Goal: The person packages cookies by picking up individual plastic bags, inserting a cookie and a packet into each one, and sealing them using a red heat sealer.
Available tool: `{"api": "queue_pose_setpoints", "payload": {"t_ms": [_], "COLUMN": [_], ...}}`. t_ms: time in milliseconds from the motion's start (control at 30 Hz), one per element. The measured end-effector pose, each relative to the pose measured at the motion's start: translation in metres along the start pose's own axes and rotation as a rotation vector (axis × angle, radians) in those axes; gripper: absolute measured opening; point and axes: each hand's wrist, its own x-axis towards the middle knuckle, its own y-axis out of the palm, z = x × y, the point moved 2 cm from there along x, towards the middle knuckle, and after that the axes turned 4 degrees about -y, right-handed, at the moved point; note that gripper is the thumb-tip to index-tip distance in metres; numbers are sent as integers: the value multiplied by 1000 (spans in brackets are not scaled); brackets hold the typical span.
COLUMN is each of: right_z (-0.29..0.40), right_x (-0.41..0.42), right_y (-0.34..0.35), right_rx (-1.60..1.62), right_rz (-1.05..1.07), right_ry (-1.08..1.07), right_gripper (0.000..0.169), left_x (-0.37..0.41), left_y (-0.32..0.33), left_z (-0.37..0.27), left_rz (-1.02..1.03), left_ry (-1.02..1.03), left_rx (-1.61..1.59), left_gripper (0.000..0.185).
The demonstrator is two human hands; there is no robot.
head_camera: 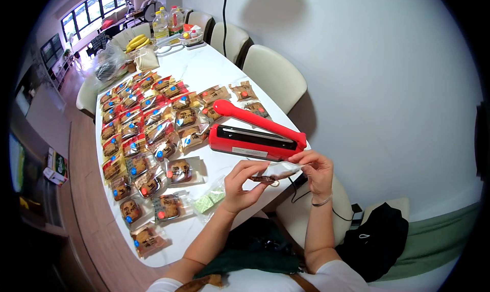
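Note:
Between both hands, over the table's near right edge, is a small clear plastic pouch (281, 170) with something brown in it. My left hand (245, 183) pinches its left end with thumb and fingers. The other end is held by my right hand (316, 169), which wears a bracelet. Just beyond the hands lies a red impulse heat sealer (252, 146), its red arm (256, 120) raised at the left end. Many bagged mooncakes (164, 127) with blue or red round stickers cover the table's left part. A plastic bag with green packets (209, 201) lies beside my left forearm.
The white table (218, 66) carries bananas (137, 42), oil bottles (160, 26), a small basket (191, 37) and a plastic bag (109, 64) at its far end. Pale chairs (273, 76) line the wall side. A black cord (294, 188) hangs near my right hand; black cloth (373, 242) lies at right.

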Motion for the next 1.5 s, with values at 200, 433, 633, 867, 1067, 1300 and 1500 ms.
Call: {"api": "queue_pose_setpoints", "payload": {"t_ms": [200,433,633,867,1067,1300,1500], "right_z": [-6,2,4,-112,-160,-142,-94], "right_x": [3,49,129,161,139,136,135], "right_y": [11,18,-34,-152,-141,-131,-130], "right_rx": [-98,-24,211,-2,-38,-553,-810], "right_rz": [71,193,109,-23,-97,-14,-273], "right_ry": [314,492,525,847,1015,977,533], "right_gripper": [51,41,32,21,19,27,35], "left_x": [-9,-7,-4,-6,-12,-15,-10], "left_y": [20,20,18,22,28,33,22], "left_z": [16,19,12,12,20,17,2], "left_rz": [-130,-188,-94,71,116,167,170], "left_ry": [-390,-475,-509,-643,-692,-701,-616], "left_rx": [-417,-642,-584,-527,-542,-529,-477], "left_gripper": [51,51,46,37,33,33,29]}}
